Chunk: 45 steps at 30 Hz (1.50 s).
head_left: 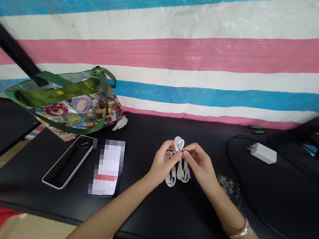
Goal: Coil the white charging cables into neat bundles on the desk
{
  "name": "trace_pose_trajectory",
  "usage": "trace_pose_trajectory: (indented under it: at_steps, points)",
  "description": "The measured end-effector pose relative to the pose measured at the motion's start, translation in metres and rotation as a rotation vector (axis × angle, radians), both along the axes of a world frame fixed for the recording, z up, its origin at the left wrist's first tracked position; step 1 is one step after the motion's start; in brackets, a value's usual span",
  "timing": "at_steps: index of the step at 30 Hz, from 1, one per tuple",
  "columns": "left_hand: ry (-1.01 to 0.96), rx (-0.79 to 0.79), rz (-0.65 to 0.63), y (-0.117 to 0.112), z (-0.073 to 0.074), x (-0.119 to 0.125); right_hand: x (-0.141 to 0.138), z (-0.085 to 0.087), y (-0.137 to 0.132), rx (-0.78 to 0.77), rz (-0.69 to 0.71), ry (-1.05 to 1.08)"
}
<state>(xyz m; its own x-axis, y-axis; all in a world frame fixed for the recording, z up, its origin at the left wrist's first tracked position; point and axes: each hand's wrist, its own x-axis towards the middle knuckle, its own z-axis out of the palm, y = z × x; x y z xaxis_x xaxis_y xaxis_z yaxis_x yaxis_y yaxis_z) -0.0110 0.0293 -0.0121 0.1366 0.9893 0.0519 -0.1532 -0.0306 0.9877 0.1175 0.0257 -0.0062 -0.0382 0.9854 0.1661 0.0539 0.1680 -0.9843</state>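
Observation:
A coiled white cable [178,163] hangs in loops between both hands above the black table [184,213]. My left hand [162,164] grips the bundle from the left with fingers curled round it. My right hand [200,165] pinches a thin dark tie around the middle of the coil, fingers pressed together. A bracelet sits on my right wrist.
Two phones lie to the left, a white-edged one [68,161] and one with a lit screen [108,169]. A cartoon-print tote bag [70,104] with green straps stands at the back left. A white charger [263,153] and black cable lie at the right. A striped tarp hangs behind.

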Motion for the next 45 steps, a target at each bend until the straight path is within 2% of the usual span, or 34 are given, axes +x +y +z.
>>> trace_pose_trajectory:
  at_steps: [7, 12, 21, 28, 37, 45]
  points:
    - [0.123, 0.167, 0.068, 0.001, -0.006, -0.001, 0.001, -0.001, 0.002, 0.035, 0.039, -0.003]
    - [0.242, 0.316, 0.106, 0.000, -0.003, -0.004, 0.001, 0.004, 0.002, -0.004, 0.063, 0.017]
    - [0.426, 0.503, 0.155, -0.001, 0.003, -0.006, 0.001, 0.006, 0.000, -0.289, 0.131, 0.209]
    - [0.463, 0.626, 0.203, -0.001, 0.000, -0.006, 0.000, 0.011, -0.001, -0.402, 0.137, 0.274]
    - [0.511, 0.657, 0.200, -0.002, 0.000, -0.007, -0.001, 0.011, 0.000, -0.441, 0.135, 0.314]
    - [0.494, 0.609, 0.198, -0.001, 0.000, -0.005, 0.001, 0.007, 0.000, -0.360, 0.135, 0.229]
